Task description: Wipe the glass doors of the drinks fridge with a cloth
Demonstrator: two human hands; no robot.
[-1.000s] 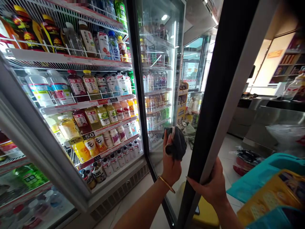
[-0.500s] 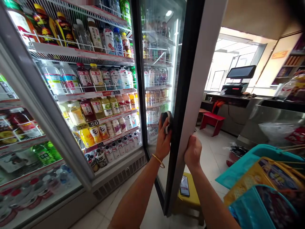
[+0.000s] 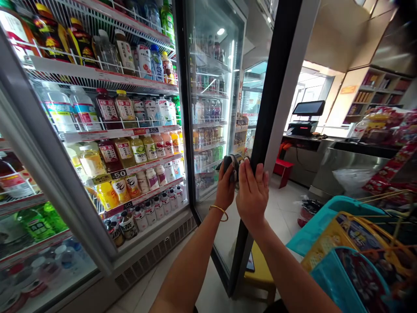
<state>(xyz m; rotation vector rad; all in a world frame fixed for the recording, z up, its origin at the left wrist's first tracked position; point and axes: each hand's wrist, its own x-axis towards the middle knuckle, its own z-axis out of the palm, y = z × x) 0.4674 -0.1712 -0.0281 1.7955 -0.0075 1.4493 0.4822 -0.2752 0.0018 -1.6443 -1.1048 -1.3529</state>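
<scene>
A glass cooler door with a black frame [image 3: 280,65] stands swung open. My left hand [image 3: 226,187], with a gold bangle [image 3: 219,213] at its wrist, is closed round a dark cloth [image 3: 230,163] with a pale edge, close to the inner side of the glass. My right hand [image 3: 252,193] is beside it at the door's frame, its fingers stretched upward, some close together, and nothing visible in it. Whether its fingertips touch the cloth cannot be made out. Left of the door, the lit cooler shelves [image 3: 140,128] hold rows of bottled drinks.
Under the door's edge is a yellow stool [image 3: 260,265] with a phone on it. Turquoise baskets [image 3: 339,208] with packaged goods fill the lower right. Farther back are a red stool [image 3: 282,171] and a counter with a monitor [image 3: 309,108].
My right hand has let go of the door's outer edge and moved left and up, opening beside my left hand. The view has shifted a little, with more glass showing.
</scene>
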